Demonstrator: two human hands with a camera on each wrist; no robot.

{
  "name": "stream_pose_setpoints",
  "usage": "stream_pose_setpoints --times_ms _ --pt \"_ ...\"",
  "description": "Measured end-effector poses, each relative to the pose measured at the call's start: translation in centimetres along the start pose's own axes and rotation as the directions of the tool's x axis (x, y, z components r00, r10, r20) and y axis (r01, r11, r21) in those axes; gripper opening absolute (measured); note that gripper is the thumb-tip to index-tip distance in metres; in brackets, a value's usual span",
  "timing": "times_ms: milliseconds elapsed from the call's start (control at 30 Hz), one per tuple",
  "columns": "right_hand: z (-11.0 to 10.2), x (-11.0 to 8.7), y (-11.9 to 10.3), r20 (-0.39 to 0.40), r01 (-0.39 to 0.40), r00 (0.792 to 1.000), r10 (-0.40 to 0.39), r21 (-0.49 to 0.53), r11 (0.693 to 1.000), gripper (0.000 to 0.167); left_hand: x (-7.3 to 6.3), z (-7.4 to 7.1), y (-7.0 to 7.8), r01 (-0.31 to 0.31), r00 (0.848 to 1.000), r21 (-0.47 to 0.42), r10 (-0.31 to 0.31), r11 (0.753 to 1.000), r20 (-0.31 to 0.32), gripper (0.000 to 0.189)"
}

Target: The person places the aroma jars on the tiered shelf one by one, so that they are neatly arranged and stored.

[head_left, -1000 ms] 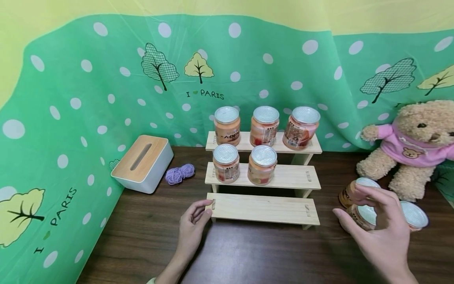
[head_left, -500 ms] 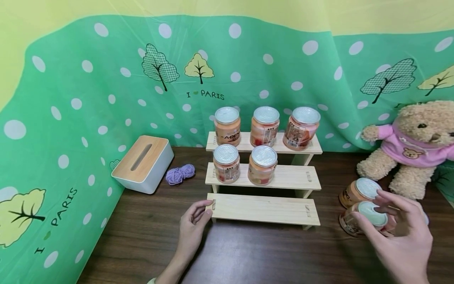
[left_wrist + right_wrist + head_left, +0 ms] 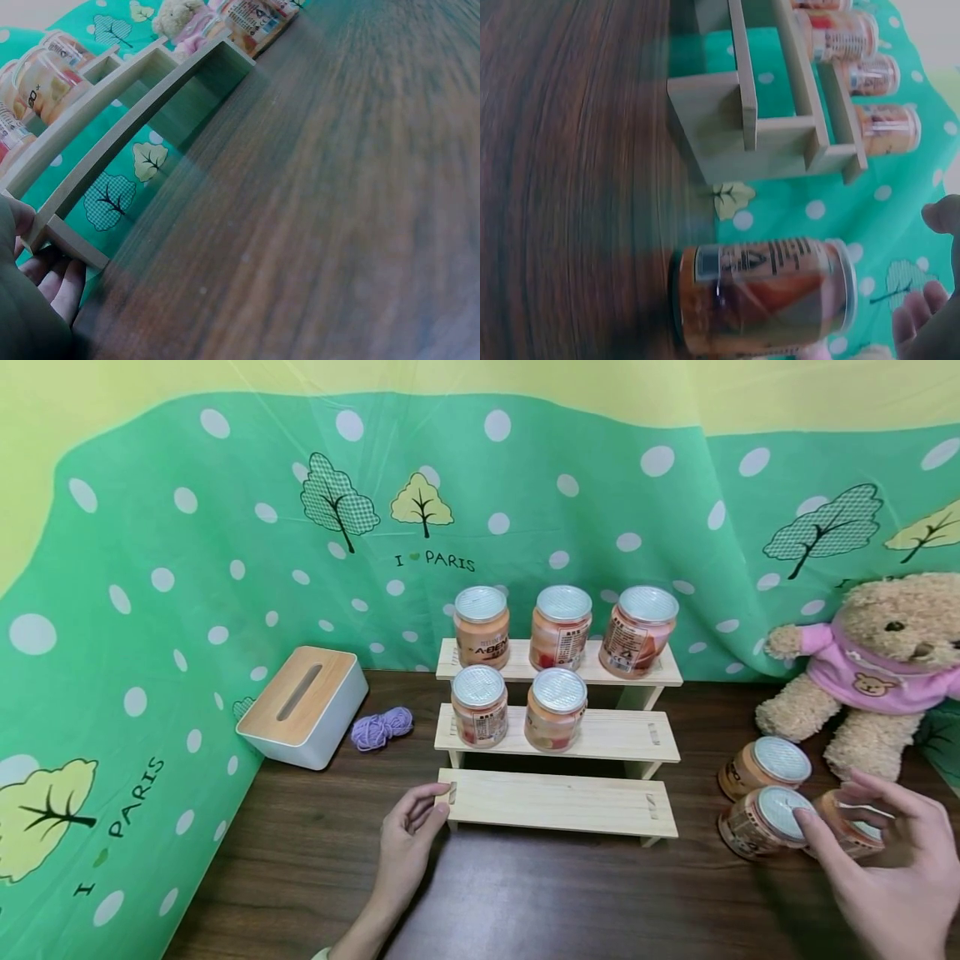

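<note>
A three-step wooden display shelf (image 3: 555,802) stands on the dark table. My left hand (image 3: 408,835) pinches the left end of its lowest board, thumb and fingers around the edge in the left wrist view. At the right, my right hand (image 3: 896,868) hovers with thumb and fingers spread, partly hiding an orange jar (image 3: 831,827). Beside that stand a front jar (image 3: 750,828) and a back jar (image 3: 738,775), all with silver lids. In the right wrist view, the fingers are apart from the nearest jar (image 3: 772,300).
Three jars (image 3: 562,639) line the top step, and two jars (image 3: 555,718) occupy the middle step's left part. A teddy bear (image 3: 870,668) sits at right. Purple yarn (image 3: 381,728) and a tissue box (image 3: 303,706) lie left. Green patterned cloth (image 3: 225,527) hangs behind.
My right hand has moved right, from above the front jar to the rightmost jar, uncovering the front and back ones. The left hand stays on the shelf.
</note>
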State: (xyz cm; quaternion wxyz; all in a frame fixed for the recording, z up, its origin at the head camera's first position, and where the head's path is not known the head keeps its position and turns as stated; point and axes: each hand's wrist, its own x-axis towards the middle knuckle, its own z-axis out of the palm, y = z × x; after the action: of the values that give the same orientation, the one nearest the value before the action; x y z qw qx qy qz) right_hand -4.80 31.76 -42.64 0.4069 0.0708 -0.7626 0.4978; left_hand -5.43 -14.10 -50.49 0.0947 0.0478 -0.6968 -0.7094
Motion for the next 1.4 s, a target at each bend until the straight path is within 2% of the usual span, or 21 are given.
stream_pose_setpoints --times_ms 233,333,467,633,767,1033,1133,1267,1367,1400 --pt "-1.3 0.0 1.1 -0.015 -0.063 0.998 0.063 -0.012 0.998 0.058 0.0 0.0 0.0 0.009 1.0 0.004 -0.009 1.0 0.0 0.026" --pt "-1.8 0.2 1.4 -0.043 -0.098 0.995 0.095 -0.07 0.993 0.056 -0.1 0.1 0.0 -0.013 1.0 0.007 0.013 1.0 0.002 0.025" --pt "-2.5 0.4 2.1 -0.1 -0.178 0.982 0.161 -0.185 0.966 0.06 -0.1 -0.1 -0.2 -0.063 0.998 -0.002 0.063 0.998 0.009 0.025" --pt "-3.1 0.5 3.0 -0.14 -0.234 0.968 0.21 -0.185 0.954 0.059 -0.1 -0.2 -0.3 -0.071 0.997 -0.006 0.071 0.997 0.009 0.025" --pt "-3.6 0.5 3.5 -0.149 -0.241 0.965 0.216 -0.174 0.955 0.055 -0.1 -0.1 -0.3 -0.057 0.998 -0.011 0.057 0.998 0.009 0.026" --pt "-4.7 0.3 5.1 -0.111 -0.198 0.978 0.177 -0.217 0.956 0.053 0.3 -0.6 -2.2 -0.202 0.978 -0.038 0.203 0.979 0.045 0.024" --pt "-5.0 0.3 5.6 -0.117 -0.209 0.976 0.186 -0.227 0.951 0.052 0.2 -0.5 -1.6 -0.194 0.98 -0.035 0.196 0.98 0.039 0.024" --pt "-5.4 0.3 6.3 -0.107 -0.211 0.976 0.192 -0.22 0.952 0.052 0.0 -0.3 -0.8 -0.118 0.993 -0.02 0.118 0.993 0.021 0.024" --pt "-5.7 0.3 6.9 -0.076 -0.188 0.981 0.177 -0.178 0.966 0.051 -0.1 -0.2 -0.2 -0.055 0.998 -0.008 0.055 0.998 0.008 0.025" --pt "-5.8 0.3 7.1 -0.062 -0.178 0.984 0.17 -0.165 0.97 0.051 -0.1 -0.1 -0.2 -0.059 0.998 -0.003 0.059 0.998 0.009 0.025"
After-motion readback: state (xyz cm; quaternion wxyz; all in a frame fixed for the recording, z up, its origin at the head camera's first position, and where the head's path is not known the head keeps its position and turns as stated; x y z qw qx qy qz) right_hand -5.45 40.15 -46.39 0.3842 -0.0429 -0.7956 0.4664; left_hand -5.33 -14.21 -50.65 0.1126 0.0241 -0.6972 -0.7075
